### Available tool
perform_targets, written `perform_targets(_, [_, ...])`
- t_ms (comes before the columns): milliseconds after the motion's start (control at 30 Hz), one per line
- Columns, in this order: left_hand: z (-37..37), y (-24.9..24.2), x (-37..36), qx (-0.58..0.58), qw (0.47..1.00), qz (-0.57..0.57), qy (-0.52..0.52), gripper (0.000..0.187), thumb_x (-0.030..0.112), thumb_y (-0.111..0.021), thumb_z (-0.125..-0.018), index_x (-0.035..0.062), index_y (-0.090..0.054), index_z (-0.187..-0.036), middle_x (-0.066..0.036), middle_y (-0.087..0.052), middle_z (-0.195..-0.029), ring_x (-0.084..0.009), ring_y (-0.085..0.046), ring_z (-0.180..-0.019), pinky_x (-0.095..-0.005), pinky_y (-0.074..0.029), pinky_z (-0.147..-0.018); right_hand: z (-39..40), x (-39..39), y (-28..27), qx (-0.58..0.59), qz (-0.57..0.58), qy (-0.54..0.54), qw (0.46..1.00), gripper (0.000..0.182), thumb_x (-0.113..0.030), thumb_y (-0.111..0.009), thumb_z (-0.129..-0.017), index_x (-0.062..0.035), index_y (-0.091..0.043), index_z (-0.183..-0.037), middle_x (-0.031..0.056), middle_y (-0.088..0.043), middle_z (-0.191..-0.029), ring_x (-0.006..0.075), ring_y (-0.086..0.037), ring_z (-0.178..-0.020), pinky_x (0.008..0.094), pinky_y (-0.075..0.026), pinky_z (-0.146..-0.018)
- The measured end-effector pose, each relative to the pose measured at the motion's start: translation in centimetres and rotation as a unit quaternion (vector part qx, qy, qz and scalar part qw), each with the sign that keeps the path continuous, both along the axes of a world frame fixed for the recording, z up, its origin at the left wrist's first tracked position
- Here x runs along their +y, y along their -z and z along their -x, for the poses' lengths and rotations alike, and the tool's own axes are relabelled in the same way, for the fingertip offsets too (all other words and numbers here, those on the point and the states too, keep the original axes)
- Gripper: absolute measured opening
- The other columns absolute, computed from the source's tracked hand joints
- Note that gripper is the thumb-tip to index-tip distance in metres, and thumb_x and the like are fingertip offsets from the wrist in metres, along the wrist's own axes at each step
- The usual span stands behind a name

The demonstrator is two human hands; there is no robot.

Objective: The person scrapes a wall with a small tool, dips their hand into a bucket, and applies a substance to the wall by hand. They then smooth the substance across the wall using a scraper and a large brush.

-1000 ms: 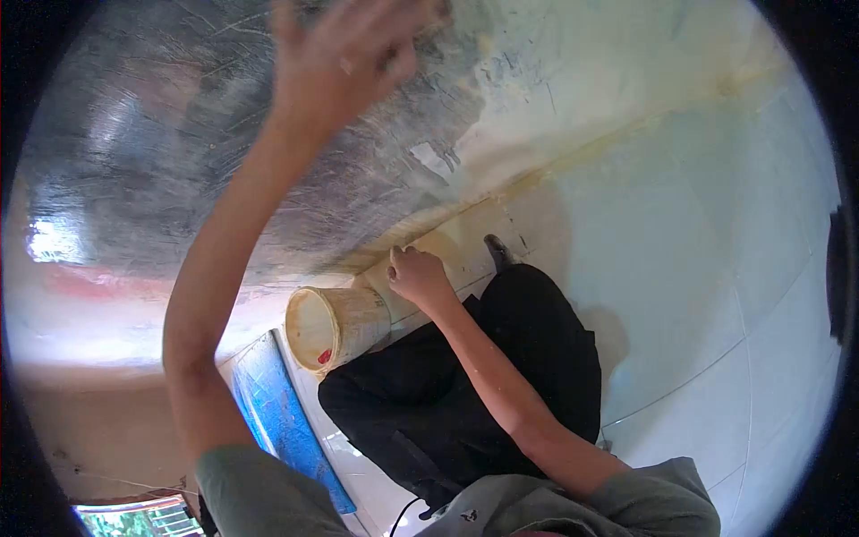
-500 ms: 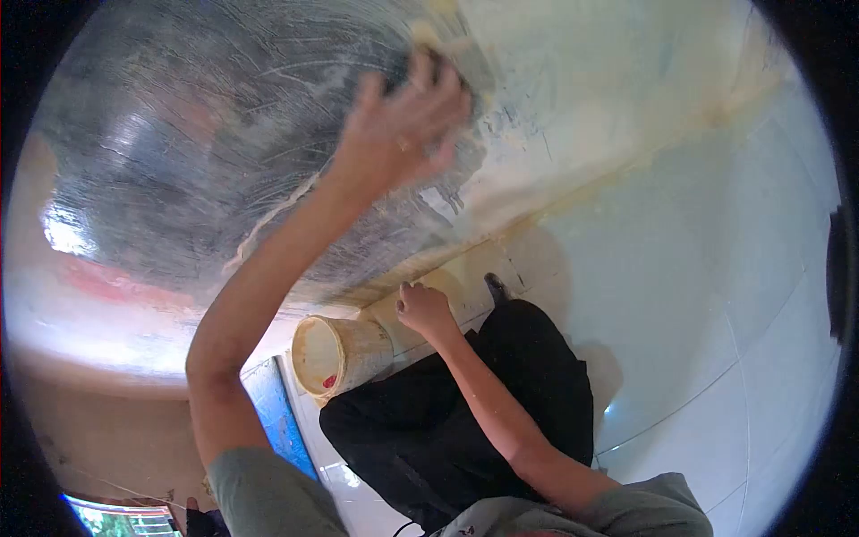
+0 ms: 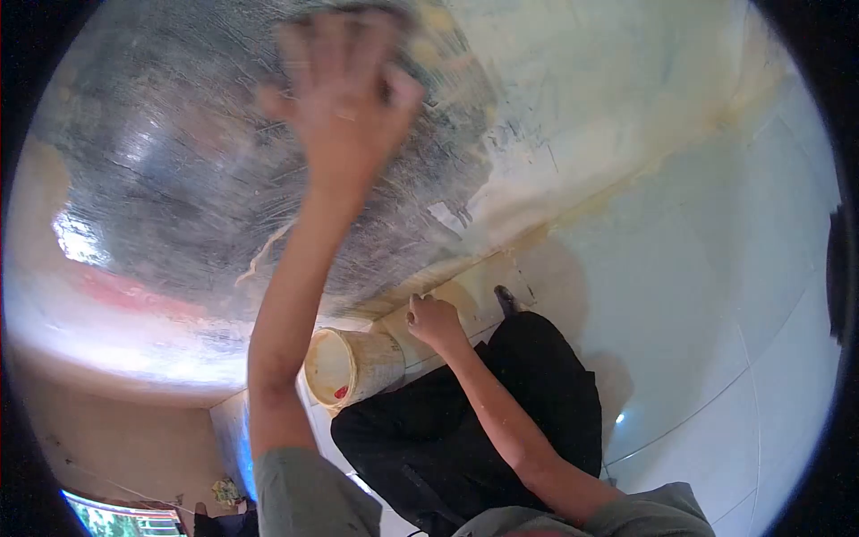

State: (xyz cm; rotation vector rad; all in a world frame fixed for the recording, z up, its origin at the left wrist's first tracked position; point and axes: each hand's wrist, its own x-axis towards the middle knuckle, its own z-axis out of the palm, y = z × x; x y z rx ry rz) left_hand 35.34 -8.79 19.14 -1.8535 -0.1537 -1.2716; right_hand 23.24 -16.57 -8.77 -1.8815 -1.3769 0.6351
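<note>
My left hand is raised against the wall, on a wet-looking dark grey patch streaked with fine scratches. Motion blurs its fingers, which are bent over a dark thing whose edge shows at the fingertips; its kind cannot be made out. Above my knee, my right hand is closed in a fist near the foot of the wall. What the fist holds, if anything, is hidden. Nearest to it stands a stained, pale yellow bucket with a small red thing at its mouth.
Pale, yellowish wall borders the dark patch on the right. White floor tiles extend along the wall's foot. My knees, in black cloth, are beside the bucket. A brown wall and a bright opening show at lower left.
My left hand has swept up and to the left across the dark patch. The right fist keeps its place above the knee, while the whole view has shifted slightly.
</note>
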Motion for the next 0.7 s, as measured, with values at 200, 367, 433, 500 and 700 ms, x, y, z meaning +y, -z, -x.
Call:
perform_targets(200, [-0.3,0.0,1.2,0.097,0.995,-0.009,-0.025,0.040,0.038,-0.048,-0.070,0.0217,-0.053,-0.106,-0.003,-0.048,-0.114,-0.0230,-0.040,-0.116,-0.0458,-0.033,-0.074,0.3,0.3,0.2,0.016,-0.015,-0.005,1.000,0.028,-0.024,-0.051,-0.078,-0.0002,-0.053,-0.094,0.0182,-0.060,-0.083,0.0325,-0.061,-0.074,0.0432,-0.050,-0.065])
perform_targets(367, [1.3,5.3,-1.5,0.245,0.965,0.037,-0.079,0.039,0.036,-0.048,-0.071,0.0232,-0.054,-0.108,-0.001,-0.047,-0.115,-0.0217,-0.041,-0.116,-0.0514,-0.031,-0.076,0.0,-0.2,0.3,0.001,-0.006,-0.004,1.000,0.028,-0.024,-0.051,-0.078,-0.0002,-0.053,-0.093,0.0191,-0.060,-0.084,0.0329,-0.061,-0.075,0.0440,-0.049,-0.066])
perform_targets(433, [1.6,5.7,-0.1,0.347,0.935,-0.047,-0.053,0.039,0.034,-0.049,-0.070,0.0235,-0.056,-0.107,-0.003,-0.046,-0.117,-0.0219,-0.040,-0.117,-0.0551,-0.029,-0.078,-0.1,-0.2,0.2,0.006,-0.010,-0.008,1.000,0.028,-0.024,-0.051,-0.078,0.0000,-0.053,-0.093,0.0193,-0.060,-0.084,0.0331,-0.061,-0.075,0.0442,-0.049,-0.066])
perform_targets(500, [1.2,0.6,-0.1,0.240,0.969,0.013,-0.059,0.039,0.035,-0.048,-0.071,0.0236,-0.056,-0.107,-0.004,-0.046,-0.118,-0.0217,-0.039,-0.118,-0.0535,-0.030,-0.080,0.0,-0.1,-0.4,0.023,-0.015,-0.002,1.000,0.028,-0.024,-0.051,-0.078,-0.0001,-0.053,-0.094,0.0193,-0.060,-0.084,0.0334,-0.061,-0.074,0.0443,-0.049,-0.066])
perform_targets(700, [1.2,3.3,-1.3,0.202,0.977,0.053,-0.046,0.042,0.032,-0.050,-0.070,0.0241,-0.055,-0.111,-0.003,-0.046,-0.121,-0.0215,-0.039,-0.120,-0.0534,-0.028,-0.083,0.1,-0.4,0.3,-0.007,-0.021,0.005,1.000,0.028,-0.025,-0.050,-0.079,-0.0002,-0.052,-0.092,0.0183,-0.060,-0.082,0.0332,-0.061,-0.074,0.0453,-0.049,-0.065])
